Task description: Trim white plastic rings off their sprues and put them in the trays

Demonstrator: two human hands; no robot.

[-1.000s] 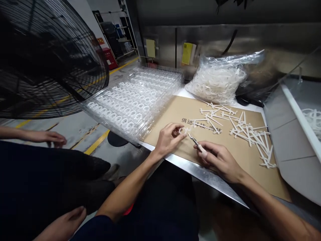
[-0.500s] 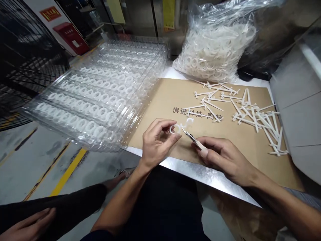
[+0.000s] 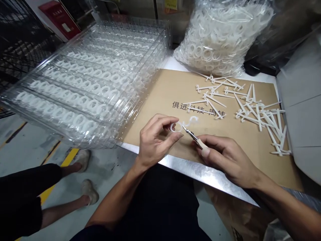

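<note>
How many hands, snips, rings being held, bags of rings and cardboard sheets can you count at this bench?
Hands: 2 (left hand, right hand)
Snips: 1 (snips, in the right hand)
Rings being held: 1 (white ring, in the left hand)
Bags of rings: 1 (plastic bag)
Cardboard sheets: 1 (cardboard sheet)
Total: 6

Soft, even indoor light, seemingly from above, leaves the scene moderately bright, with only faint shadows under the left hand (image 3: 156, 140) and right hand (image 3: 227, 160) on the cardboard sheet (image 3: 160, 97). Glare streaks the steel edge of the worktop (image 3: 200, 174) just below the hands and the clear plastic trays (image 3: 82, 87) to their left. Focus stays crisp around the hands, while the wide lens bends the trays and the plastic bag (image 3: 220, 36) beyond them near the frame's edges.
</note>
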